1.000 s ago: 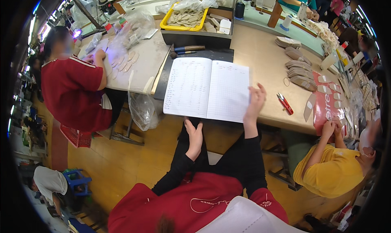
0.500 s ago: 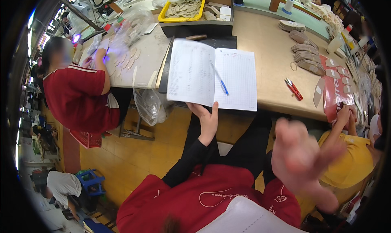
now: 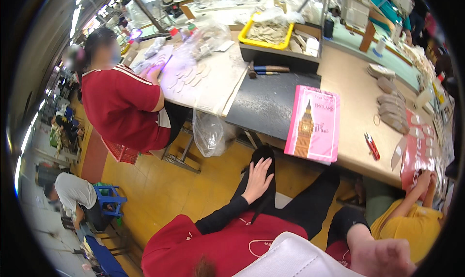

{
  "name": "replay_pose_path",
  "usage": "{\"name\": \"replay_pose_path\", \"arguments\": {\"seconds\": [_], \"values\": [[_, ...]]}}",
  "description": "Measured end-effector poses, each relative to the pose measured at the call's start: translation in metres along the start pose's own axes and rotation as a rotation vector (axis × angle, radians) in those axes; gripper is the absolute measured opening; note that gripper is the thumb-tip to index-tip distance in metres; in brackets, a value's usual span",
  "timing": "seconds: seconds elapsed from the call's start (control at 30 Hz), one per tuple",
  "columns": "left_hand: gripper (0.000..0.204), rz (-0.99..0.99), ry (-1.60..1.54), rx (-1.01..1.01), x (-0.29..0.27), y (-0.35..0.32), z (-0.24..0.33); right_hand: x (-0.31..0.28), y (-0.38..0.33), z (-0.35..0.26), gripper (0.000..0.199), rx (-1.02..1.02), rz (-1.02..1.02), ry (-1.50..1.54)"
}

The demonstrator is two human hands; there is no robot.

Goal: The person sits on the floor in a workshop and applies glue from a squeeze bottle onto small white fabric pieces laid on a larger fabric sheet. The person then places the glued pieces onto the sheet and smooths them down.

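A closed notebook (image 3: 317, 124) with a pink cover and a picture of a clock tower lies on the table's front edge, partly over the black mat (image 3: 261, 105). Neither of my hands touches it. My left hand (image 3: 259, 180) rests flat on my left thigh, fingers stretched out, holding nothing. Low at the right, beside my body, is my right hand (image 3: 382, 257); it is blurred, and its finger pose and anything in it cannot be made out. Red-handled thread snips (image 3: 372, 146) lie to the right of the notebook.
Blue-handled tools (image 3: 269, 70) lie behind the notebook, before a dark box (image 3: 286, 59) with a yellow tray (image 3: 245, 31). Stacked beige pieces (image 3: 392, 110) sit at right. Co-workers in red (image 3: 121, 112) and yellow (image 3: 407, 228) work on either side. A plastic bag (image 3: 209, 136) hangs at left.
The open notebook is now closed, cover up, and farther right. My left hand has let go of it and dropped to my thigh. My right hand has moved down. The pen is out of sight.
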State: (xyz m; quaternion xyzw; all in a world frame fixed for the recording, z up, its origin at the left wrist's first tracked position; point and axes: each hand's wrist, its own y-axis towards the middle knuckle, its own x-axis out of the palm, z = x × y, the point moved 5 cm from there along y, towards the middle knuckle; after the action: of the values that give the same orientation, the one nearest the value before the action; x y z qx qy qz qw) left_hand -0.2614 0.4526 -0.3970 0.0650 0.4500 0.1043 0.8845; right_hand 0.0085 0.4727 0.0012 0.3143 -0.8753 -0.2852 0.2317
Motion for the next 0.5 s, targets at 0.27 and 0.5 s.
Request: {"name": "replay_pose_path", "arguments": {"seconds": [0.27, 0.5], "values": [[0.061, -0.162, 0.279, -0.391, 0.054, -0.032, -0.084, -0.079, -0.032, 0.011, 0.047, 0.114, 0.188, -0.473], [0.073, -0.358, 0.264, -0.65, 0.071, -0.006, -0.093, -0.116, -0.047, 0.029, 0.048, 0.25, 0.196, -0.625]]}}
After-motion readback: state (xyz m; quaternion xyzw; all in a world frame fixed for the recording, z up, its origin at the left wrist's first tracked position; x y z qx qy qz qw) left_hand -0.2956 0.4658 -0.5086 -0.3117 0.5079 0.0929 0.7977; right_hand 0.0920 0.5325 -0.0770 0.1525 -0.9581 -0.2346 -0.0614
